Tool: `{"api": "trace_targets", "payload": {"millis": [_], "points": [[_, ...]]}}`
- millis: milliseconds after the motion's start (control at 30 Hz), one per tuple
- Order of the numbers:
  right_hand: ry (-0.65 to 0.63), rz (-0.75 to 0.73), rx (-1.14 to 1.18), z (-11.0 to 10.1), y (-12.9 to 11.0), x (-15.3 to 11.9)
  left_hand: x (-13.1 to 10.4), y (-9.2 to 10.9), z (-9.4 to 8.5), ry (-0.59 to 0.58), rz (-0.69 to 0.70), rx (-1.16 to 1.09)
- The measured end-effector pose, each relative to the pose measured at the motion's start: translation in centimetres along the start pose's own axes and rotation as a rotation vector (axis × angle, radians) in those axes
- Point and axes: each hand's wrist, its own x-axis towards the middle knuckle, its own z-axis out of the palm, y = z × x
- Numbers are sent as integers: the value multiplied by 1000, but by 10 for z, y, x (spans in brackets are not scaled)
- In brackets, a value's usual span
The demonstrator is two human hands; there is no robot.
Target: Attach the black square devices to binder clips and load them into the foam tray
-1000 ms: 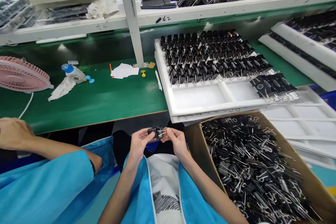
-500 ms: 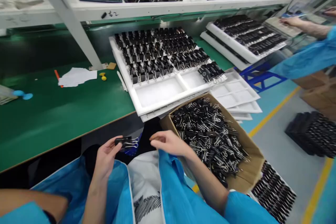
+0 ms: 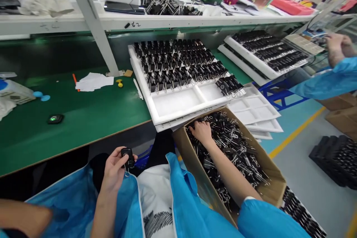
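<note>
My left hand is closed around a black binder clip above my lap, its wire handle pointing down. My right hand reaches palm down into a cardboard box heaped with loose black binder clips. Its thumb and fingers are bent but apart, and the tips are partly hidden among the clips. Beyond the box, a white tray on the bench holds rows of binder clips, with a few more lying in its front right compartment.
White trays are stacked right of the box. Another filled tray stands farther right, near a co-worker's blue sleeve. A slanted post rises from the green bench, with paper beside it. Black stacks stand on the floor.
My right hand has moved from beside my left hand into the box. The clip in my left hand has turned, its handles now down. The view has shifted slightly.
</note>
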Motion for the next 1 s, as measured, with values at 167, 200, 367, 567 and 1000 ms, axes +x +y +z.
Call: {"api": "trace_targets", "payload": {"millis": [167, 200, 367, 567, 1000], "points": [[-61, 40, 60, 2, 0, 5, -5, -9, -7, -25, -9, 5], [-68, 56, 84, 1, 0, 4, -5, -9, -7, -28, -11, 3], [-62, 132, 244, -16, 8, -3, -2, -8, -3, -30, -8, 8], [-35, 65, 792, -66, 21, -39, -5, -14, 18, -151, -51, 66], [-413, -18, 1811, -58, -144, -89, -14, -23, 64, -378, -11, 202]]}}
